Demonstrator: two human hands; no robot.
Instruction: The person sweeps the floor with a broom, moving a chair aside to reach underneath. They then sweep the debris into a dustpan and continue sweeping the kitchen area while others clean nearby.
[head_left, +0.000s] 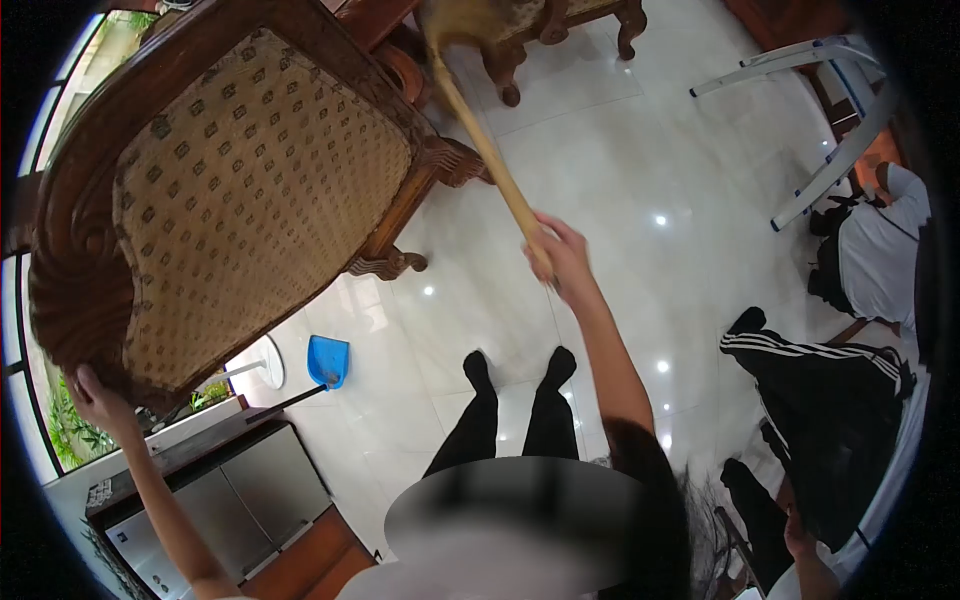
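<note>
My right hand [562, 258] is closed around the lower end of a broom's tan handle [487, 150]. The broom reaches up and away from me, and its bushy head [465, 22] is blurred beside another carved wooden seat [505, 70]. At the left, my left hand [103, 405] grips the edge of a large carved wooden chair [75, 270]. Patterned beige fabric [260, 200] covers a wide panel of this chair. Its carved feet [390, 264] show above the floor, and the chair looks tilted.
A blue long-handled dustpan [328, 361] stands on the glossy tiled floor [640, 330] below the chair. An aluminium ladder [840, 160] is at the upper right. Two people are at the right, one in a white shirt [880, 250]. A low cabinet [230, 500] stands lower left.
</note>
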